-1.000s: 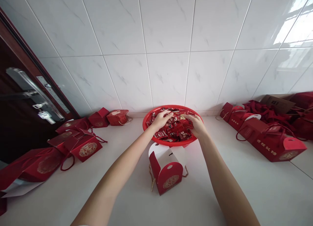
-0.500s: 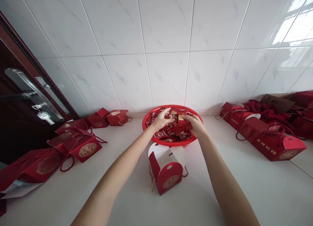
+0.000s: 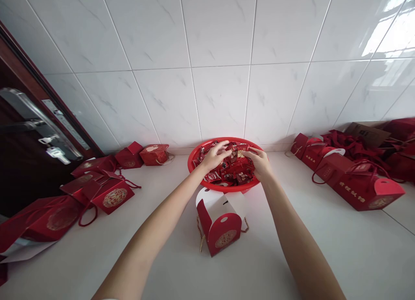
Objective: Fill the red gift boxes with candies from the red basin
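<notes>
A red plastic basket (image 3: 227,189) full of red-wrapped candies (image 3: 213,176) stands by the tiled wall. My left hand (image 3: 215,157) is over the left half of the basket, fingers stretched out and thumb apart, just above the candies. On the right side, my right hand (image 3: 260,162) pinches a small red-wrapped candy between thumb and fingers; part of it is hidden. In front of the basket, between my forearms, an open red gift box (image 3: 223,235) with a gold round print, white inside and twisted rope handles stands on the white counter.
Several red gift boxes (image 3: 114,197) with cord handles stand along the left, near a dark door with keys (image 3: 57,153) in its lock. More red boxes (image 3: 365,185) line the right side, before a pile of red bags (image 3: 343,148). Behind is a tiled wall (image 3: 223,97).
My left hand's fingers have drawn closer together over the candies. My right hand stays at the basket's right side, shifted only slightly. The open box stands as before.
</notes>
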`<state>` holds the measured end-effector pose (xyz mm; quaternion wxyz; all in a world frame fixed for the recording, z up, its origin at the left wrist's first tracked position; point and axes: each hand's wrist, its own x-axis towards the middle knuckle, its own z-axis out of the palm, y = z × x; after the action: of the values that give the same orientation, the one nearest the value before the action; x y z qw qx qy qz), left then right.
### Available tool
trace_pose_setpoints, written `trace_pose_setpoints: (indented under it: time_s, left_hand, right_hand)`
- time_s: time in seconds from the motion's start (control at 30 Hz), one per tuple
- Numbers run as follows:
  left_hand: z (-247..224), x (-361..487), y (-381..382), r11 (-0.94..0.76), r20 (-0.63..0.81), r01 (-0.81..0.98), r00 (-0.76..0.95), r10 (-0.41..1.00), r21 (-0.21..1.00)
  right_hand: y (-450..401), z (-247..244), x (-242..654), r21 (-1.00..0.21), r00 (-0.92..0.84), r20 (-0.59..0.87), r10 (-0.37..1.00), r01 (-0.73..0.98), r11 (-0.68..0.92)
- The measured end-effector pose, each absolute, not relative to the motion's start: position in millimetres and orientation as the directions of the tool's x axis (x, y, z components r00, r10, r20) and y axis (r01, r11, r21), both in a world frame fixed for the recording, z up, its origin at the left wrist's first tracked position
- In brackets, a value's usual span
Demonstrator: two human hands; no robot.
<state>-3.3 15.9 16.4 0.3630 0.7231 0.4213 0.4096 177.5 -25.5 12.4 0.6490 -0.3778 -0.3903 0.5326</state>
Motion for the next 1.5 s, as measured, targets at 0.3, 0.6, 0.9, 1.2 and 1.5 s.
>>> trace_pose_setpoints:
  time_s: [0.3,0.6,0.9,1.2,1.5]
  left_hand:
    - [15.1,-0.8,18.2,-0.467,0.307,0.333,0.434,0.847,0.819]
    - [6.6,-2.8,23.0,-0.392,0.045,0.69,0.462,0.885,0.609]
    - [16.1,18.1,19.9,-0.356,-0.119,0.888,0.403,0.908,0.29]
    - [19.7,30.4,28.4,-0.287,-0.037,0.911,0.311,0.95,0.295]
    - [13.6,51.4,44.6,-0.243,0.01,0.841,0.272,0.962,0.483]
  right_hand:
    - [-27.8,14.9,179.6,-0.878,0.064,0.089,0.994,-0.466,0.109]
    - [-24.5,14.2,177.7,-0.808,0.237,0.062,0.969,-0.558,0.188]
    - [-23.0,12.0,177.9,-0.81,0.226,0.113,0.968,-0.543,0.221]
    - [-23.6,12.5,177.6,-0.792,0.257,0.069,0.964,-0.573,0.209]
    - [-22.9,12.8,179.3,-0.783,0.222,0.114,0.968,-0.58,0.225]
